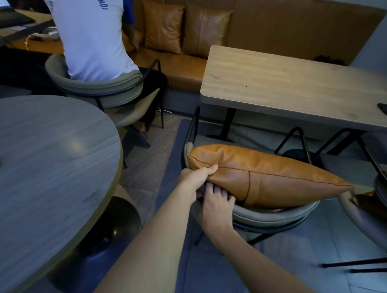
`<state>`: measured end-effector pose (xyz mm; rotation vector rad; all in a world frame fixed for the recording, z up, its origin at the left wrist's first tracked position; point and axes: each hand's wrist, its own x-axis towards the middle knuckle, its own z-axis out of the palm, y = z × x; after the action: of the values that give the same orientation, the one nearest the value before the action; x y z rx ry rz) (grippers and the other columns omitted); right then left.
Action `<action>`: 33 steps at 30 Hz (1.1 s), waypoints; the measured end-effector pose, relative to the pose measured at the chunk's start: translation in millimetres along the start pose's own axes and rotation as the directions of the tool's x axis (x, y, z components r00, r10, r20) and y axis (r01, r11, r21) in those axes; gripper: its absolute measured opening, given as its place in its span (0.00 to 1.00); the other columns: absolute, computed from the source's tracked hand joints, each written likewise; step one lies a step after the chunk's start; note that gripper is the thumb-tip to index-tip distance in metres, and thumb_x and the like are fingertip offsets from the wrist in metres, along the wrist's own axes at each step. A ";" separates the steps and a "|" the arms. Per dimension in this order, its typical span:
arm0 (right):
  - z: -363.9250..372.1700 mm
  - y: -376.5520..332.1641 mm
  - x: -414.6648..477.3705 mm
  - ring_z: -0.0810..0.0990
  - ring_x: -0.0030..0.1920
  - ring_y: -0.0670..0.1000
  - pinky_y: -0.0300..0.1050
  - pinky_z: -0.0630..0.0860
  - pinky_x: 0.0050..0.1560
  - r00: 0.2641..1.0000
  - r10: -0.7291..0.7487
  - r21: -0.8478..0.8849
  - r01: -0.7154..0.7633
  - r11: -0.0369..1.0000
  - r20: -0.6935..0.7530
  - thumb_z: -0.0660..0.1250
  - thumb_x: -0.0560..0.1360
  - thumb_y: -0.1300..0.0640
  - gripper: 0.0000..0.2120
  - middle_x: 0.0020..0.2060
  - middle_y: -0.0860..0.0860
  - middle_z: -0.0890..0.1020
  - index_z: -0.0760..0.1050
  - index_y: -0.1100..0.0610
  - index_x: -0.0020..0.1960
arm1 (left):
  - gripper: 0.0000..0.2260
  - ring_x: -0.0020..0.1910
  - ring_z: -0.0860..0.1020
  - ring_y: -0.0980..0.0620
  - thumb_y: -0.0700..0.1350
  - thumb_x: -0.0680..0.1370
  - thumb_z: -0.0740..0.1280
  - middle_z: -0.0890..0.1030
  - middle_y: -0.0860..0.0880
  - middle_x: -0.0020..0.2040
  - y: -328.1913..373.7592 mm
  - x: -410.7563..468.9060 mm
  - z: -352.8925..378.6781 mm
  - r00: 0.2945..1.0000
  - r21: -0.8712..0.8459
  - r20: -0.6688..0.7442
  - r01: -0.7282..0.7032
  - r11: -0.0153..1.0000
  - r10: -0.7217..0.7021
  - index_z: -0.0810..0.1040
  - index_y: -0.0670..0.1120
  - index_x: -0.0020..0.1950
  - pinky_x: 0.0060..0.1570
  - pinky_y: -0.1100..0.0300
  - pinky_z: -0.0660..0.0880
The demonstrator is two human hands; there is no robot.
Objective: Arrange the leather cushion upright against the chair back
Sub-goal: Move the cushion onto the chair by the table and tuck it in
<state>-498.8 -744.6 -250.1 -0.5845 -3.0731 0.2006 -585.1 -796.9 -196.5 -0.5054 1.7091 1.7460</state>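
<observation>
Head view: left hand (198, 175) pinches the tan leather cushion (266, 176) by its edge, right hand (216, 205) fingers spread beneath it, cushion lying tilted atop the grey chair back (271, 216).

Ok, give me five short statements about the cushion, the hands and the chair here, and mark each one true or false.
1. The left hand grips the tan cushion near its left end. True.
2. The cushion lies on the floor. False: it rests along the top of the chair back.
3. The right hand is off the cushion, resting on the round table. False: its fingers press under the cushion's near edge.
4. Two more cushions lean upright on the bench behind the rectangular table. True.
5. A dark phone lies at the rectangular table's right edge. True.
</observation>
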 end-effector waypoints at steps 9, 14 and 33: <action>-1.3 -1.9 5.2 0.76 0.60 0.60 0.60 0.65 0.59 0.992 0.125 0.150 -0.123 0.981 -0.007 0.68 0.68 0.62 0.25 0.55 0.55 0.81 0.71 0.56 0.65 | 0.38 0.47 0.80 0.44 0.53 0.64 0.82 0.81 0.42 0.55 3.0 5.4 0.2 0.994 -0.026 0.094 0.051 0.998 -0.049 0.71 0.42 0.68 0.56 0.41 0.80; -6.2 4.8 6.1 0.75 0.61 0.59 0.58 0.64 0.58 0.994 0.112 0.191 -0.113 0.975 0.015 0.65 0.70 0.63 0.23 0.56 0.54 0.79 0.70 0.55 0.64 | 0.44 0.55 0.80 0.40 0.53 0.61 0.82 0.79 0.41 0.62 1.2 7.0 5.1 0.992 -0.061 0.111 0.067 0.996 -0.060 0.68 0.43 0.72 0.59 0.39 0.78; -14.9 35.4 9.9 0.73 0.66 0.57 0.56 0.65 0.61 0.997 0.050 0.017 -0.051 0.999 0.052 0.64 0.74 0.61 0.30 0.66 0.53 0.75 0.63 0.54 0.75 | 0.38 0.53 0.77 0.44 0.52 0.69 0.82 0.77 0.44 0.60 6.5 15.8 19.9 0.968 0.086 0.230 0.077 0.993 -0.095 0.68 0.43 0.73 0.57 0.40 0.80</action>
<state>-494.7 -706.5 -240.0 -0.6673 -3.1050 0.2476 -597.8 -774.2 -200.6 -0.3202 1.5573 1.6032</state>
